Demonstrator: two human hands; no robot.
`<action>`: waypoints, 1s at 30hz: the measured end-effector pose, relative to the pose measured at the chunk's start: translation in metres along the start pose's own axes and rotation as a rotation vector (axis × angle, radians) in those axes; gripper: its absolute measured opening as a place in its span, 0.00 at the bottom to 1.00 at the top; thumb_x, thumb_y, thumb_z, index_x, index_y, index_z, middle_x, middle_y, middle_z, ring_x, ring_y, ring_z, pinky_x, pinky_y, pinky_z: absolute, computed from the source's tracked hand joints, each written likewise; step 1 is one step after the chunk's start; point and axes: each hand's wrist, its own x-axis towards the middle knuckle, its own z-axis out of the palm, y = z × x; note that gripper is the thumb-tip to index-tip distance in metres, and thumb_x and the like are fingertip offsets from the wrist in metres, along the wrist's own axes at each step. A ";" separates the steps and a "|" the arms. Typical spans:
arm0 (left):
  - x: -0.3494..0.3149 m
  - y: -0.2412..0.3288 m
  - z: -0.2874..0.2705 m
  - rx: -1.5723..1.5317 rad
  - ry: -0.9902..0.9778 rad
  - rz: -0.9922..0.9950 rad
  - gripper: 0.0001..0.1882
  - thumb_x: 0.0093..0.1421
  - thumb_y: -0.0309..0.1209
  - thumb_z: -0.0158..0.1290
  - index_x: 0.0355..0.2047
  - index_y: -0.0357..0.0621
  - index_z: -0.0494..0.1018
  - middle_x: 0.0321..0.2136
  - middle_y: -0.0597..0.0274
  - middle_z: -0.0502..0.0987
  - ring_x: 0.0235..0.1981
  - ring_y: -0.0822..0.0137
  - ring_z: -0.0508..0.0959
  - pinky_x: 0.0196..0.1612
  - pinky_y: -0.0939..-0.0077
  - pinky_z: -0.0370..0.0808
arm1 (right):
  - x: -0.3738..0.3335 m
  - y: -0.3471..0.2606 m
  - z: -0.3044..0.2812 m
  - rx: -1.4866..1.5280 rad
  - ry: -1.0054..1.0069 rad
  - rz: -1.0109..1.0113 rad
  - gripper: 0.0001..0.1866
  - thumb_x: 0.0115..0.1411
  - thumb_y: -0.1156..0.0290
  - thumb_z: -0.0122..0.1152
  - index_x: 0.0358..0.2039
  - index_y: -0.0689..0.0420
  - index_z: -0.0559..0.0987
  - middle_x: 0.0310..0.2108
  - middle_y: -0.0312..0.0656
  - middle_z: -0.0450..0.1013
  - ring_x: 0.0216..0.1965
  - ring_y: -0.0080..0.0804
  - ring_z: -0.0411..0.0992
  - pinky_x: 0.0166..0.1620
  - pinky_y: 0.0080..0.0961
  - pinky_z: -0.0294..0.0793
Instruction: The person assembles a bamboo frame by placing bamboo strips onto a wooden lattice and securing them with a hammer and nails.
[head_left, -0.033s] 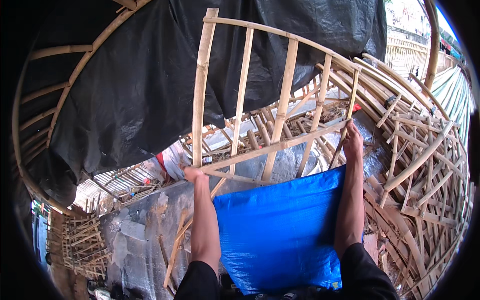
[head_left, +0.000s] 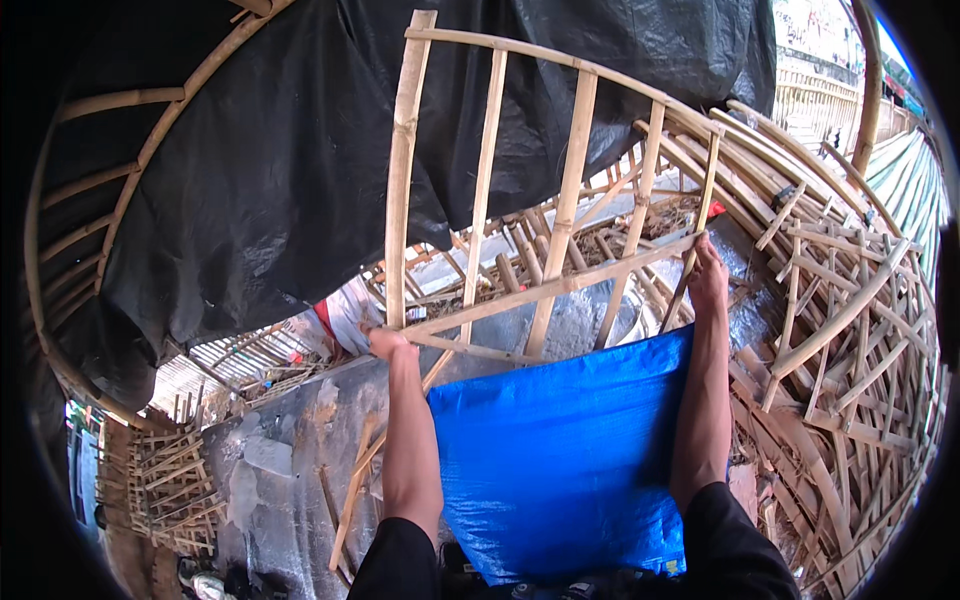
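Both my hands hold up a bamboo frame (head_left: 567,205), a lattice of several upright slats joined by a long strip at the top and another near the bottom. My left hand (head_left: 388,342) is closed around its lower left corner, where the thick end slat meets the lower strip. At the lower right corner my right hand (head_left: 708,270) grips the frame by its end slat, fingers wrapped. The frame stands tilted away from me. Below it a blue plastic sheet (head_left: 565,460) spreads between my forearms and covers my lap.
A black tarp (head_left: 250,190) hangs behind the frame, with a curved bamboo pole (head_left: 160,130) to its left. Many bamboo lattices (head_left: 850,340) are heaped at right. More lattices (head_left: 175,490) stack at lower left. Loose bamboo strips (head_left: 355,490) lie by my left forearm on a grey surface (head_left: 265,460).
The frame sits very slightly higher in the picture. Both hands keep the same hold on it.
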 end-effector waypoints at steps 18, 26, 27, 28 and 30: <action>-0.016 0.005 0.006 -0.063 -0.053 0.033 0.34 0.67 0.49 0.38 0.63 0.35 0.57 0.62 0.47 0.61 0.59 0.48 0.67 0.59 0.53 0.67 | -0.003 0.004 -0.007 -0.169 -0.060 -0.089 0.15 0.67 0.64 0.54 0.49 0.58 0.74 0.30 0.29 0.70 0.28 0.17 0.68 0.28 0.14 0.65; 0.029 -0.009 -0.006 0.003 -0.088 0.109 0.36 0.66 0.48 0.38 0.63 0.28 0.54 0.61 0.45 0.62 0.56 0.50 0.70 0.58 0.56 0.67 | 0.009 0.017 -0.011 0.000 -0.039 0.083 0.13 0.69 0.61 0.51 0.44 0.58 0.74 0.32 0.32 0.71 0.32 0.20 0.68 0.37 0.17 0.67; 0.028 -0.007 -0.002 -0.028 -0.096 0.132 0.35 0.65 0.47 0.38 0.62 0.28 0.55 0.61 0.45 0.62 0.55 0.50 0.70 0.57 0.56 0.68 | 0.012 0.014 -0.012 0.041 -0.115 0.045 0.14 0.69 0.63 0.49 0.46 0.60 0.74 0.36 0.35 0.73 0.35 0.22 0.70 0.42 0.19 0.69; 0.015 -0.003 0.002 -0.041 0.007 0.129 0.31 0.64 0.43 0.39 0.60 0.30 0.60 0.57 0.46 0.66 0.51 0.51 0.72 0.52 0.57 0.71 | 0.013 0.014 -0.013 0.076 -0.119 0.027 0.14 0.68 0.65 0.52 0.46 0.62 0.74 0.36 0.36 0.73 0.36 0.23 0.70 0.43 0.20 0.69; 0.016 -0.012 -0.001 0.004 -0.019 0.182 0.30 0.64 0.42 0.39 0.58 0.30 0.62 0.55 0.46 0.68 0.49 0.51 0.73 0.50 0.57 0.72 | 0.017 0.011 -0.017 0.129 -0.094 0.006 0.13 0.66 0.67 0.55 0.46 0.63 0.74 0.35 0.36 0.72 0.36 0.24 0.69 0.47 0.22 0.70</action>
